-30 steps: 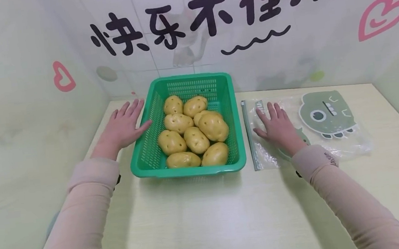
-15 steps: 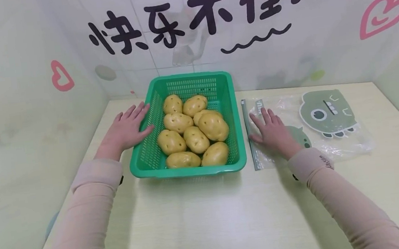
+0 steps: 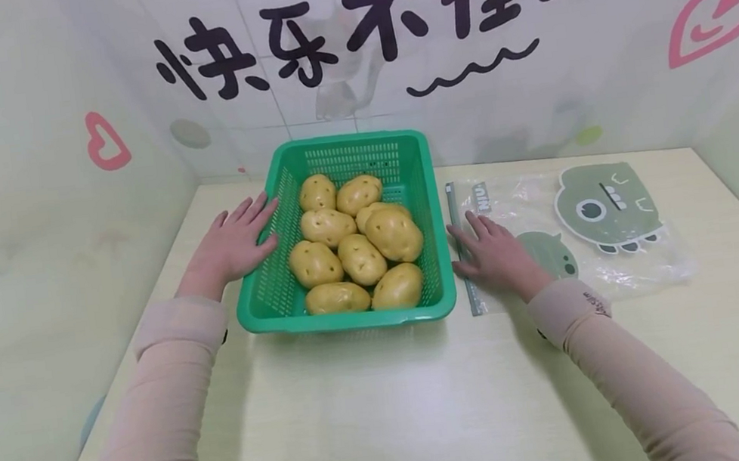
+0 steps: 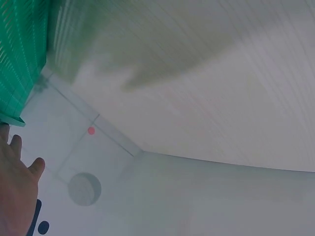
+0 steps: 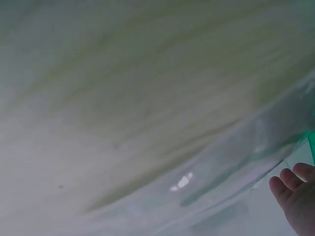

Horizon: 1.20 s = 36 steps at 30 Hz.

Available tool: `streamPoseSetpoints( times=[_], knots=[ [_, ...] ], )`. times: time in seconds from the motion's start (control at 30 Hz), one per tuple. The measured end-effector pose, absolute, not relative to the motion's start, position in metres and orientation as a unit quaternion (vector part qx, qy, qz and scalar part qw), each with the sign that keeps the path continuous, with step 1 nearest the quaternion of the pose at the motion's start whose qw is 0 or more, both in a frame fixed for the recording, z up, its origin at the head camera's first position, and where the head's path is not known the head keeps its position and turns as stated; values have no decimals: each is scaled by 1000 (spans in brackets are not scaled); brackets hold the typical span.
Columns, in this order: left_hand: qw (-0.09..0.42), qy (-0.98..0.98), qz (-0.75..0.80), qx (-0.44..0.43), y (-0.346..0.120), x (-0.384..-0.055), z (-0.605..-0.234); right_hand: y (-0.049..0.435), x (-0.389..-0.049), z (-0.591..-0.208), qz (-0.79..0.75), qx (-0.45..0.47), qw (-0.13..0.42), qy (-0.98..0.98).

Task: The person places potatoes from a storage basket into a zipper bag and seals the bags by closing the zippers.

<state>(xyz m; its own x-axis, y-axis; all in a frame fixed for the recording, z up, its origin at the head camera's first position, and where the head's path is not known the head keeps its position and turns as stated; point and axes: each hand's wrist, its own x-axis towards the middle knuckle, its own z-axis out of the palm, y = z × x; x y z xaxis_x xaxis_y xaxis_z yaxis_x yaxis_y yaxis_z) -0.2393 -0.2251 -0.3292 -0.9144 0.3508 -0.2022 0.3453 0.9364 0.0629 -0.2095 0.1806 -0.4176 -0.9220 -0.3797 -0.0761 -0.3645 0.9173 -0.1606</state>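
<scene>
A green plastic basket with perforated sides holds several yellow potatoes. My left hand lies along the basket's left rim, fingers spread and fairly straight; in the left wrist view its fingertips are right by the green rim. To the basket's right lies a clear zip bag printed with green dinosaur figures, flat on the table. My right hand is over the bag's zip end, its fingertips close to the basket's right side. In the right wrist view the hand shows only its outer fingers beside the shiny film.
The pale wooden table extends in front of the basket. A white back wall with black lettering and hearts stands behind it, and a pale side wall rises close on the left.
My right hand has moved left across the bag to its zip end, toward the basket. My left hand has shifted slightly right, up to the rim. Basket and potatoes stay put.
</scene>
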Motion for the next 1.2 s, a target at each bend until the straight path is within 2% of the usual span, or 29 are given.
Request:
streamPoseSetpoints(
  times=[0.33, 0.67, 1.2],
  knots=[
    [92, 979, 31, 177, -229, -240, -335, 176, -208, -419, -52, -224, 51, 972],
    [90, 980, 34, 175, -229, -241, -339, 176, -208, -425, -53, -247, -7, 967],
    [92, 980, 34, 175, -227, -239, -334, 171, -208, -418, -63, -191, -2, 979]
  ],
)
